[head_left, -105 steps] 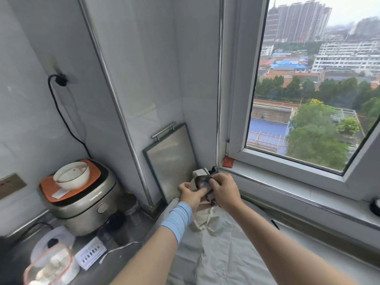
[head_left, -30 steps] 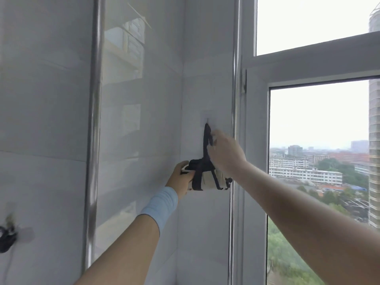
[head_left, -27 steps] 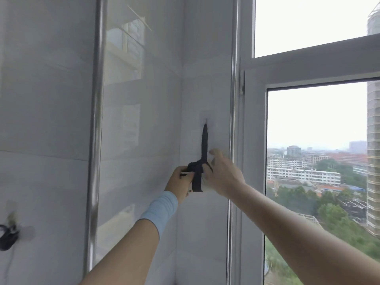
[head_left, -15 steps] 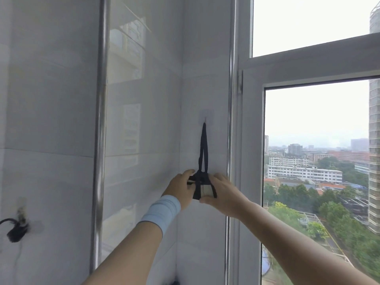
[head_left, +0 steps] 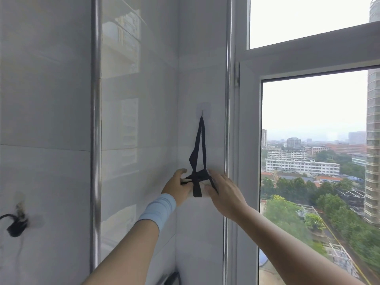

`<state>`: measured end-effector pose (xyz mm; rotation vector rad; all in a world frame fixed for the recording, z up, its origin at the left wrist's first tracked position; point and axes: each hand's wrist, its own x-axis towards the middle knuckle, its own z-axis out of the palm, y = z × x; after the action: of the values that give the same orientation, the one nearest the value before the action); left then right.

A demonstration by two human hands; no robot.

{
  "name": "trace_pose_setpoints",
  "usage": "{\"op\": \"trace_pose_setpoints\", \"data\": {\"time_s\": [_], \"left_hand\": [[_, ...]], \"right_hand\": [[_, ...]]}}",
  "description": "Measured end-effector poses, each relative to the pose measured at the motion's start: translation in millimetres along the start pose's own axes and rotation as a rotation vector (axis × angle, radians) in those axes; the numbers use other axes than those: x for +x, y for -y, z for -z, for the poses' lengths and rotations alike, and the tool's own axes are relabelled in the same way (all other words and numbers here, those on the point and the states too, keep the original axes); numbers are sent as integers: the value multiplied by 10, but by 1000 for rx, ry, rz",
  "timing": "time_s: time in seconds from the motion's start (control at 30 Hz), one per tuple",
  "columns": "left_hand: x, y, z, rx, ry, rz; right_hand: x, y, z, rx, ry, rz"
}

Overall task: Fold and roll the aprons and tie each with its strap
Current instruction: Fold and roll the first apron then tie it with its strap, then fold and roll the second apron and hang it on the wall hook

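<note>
Your right hand [head_left: 225, 193] has come down from the hook [head_left: 202, 112], where it was a second ago slipping the loop on, and the bundle that you were knotting down at the counter a few seconds back now hangs up in the wall corner. Nearest the camera your two forearms reach up and forward, the left one with a pale blue wristband [head_left: 158, 208]. Your left hand [head_left: 177, 188] has its fingers curled round the left end of the rolled apron [head_left: 203, 191] and holds it. The right hand lies against the right end with fingers nearly straight and the thumb below, touching rather than gripping. The black strap [head_left: 204, 145] is wound and knotted round the roll, a short tail hangs down its front, and a long loop runs straight up to the hook, which sits on a clear sticky pad on the tile. That reads as this apron being done: folded, rolled, tied and hung, with only the letting go left. Ease off gently, since I cannot tell whether the pad already bears the full weight. The counter is out of view, so I cannot say what remains there. Around the roll are glossy pale wall tiles [head_left: 51, 99], a metal pipe [head_left: 95, 140] to the left, and a black plug [head_left: 16, 226] low on that wall. To the right stands the white window frame [head_left: 246, 140], and beyond it trees and blocks of flats [head_left: 302, 166] under a grey sky.
</note>
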<state>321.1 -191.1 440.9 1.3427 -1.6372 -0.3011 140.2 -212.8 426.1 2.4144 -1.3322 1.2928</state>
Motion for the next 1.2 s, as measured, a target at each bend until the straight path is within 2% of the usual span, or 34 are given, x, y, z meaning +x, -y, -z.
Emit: {"op": "trace_pose_setpoints", "data": {"time_s": [0.13,0.3,0.43,0.6,0.73,0.83,1.0,1.2], "left_hand": [[72,-69,17,223,-58,-126],[53,-77,-57,425,49,-193],[45,4,-86,375,34,-179],[82,42,-79,499,97,-180],[57,-44,17,503,9,-212],[-46,-150,100,430,-103,-229],[-399,-310,97,342,-251,-320],[-1025,-315,-366,324,-66,-279]], "right_hand": [[35,130,-18,-132,-32,13],[2,106,-183,-350,-101,76],[-16,86,-226,-345,-127,75],[-4,104,-169,-433,-33,90],[53,194,1,-333,31,71],[20,222,234,-185,-39,37],[-286,256,574,-73,-221,23],[-1123,160,467,20,-98,-18]]}}
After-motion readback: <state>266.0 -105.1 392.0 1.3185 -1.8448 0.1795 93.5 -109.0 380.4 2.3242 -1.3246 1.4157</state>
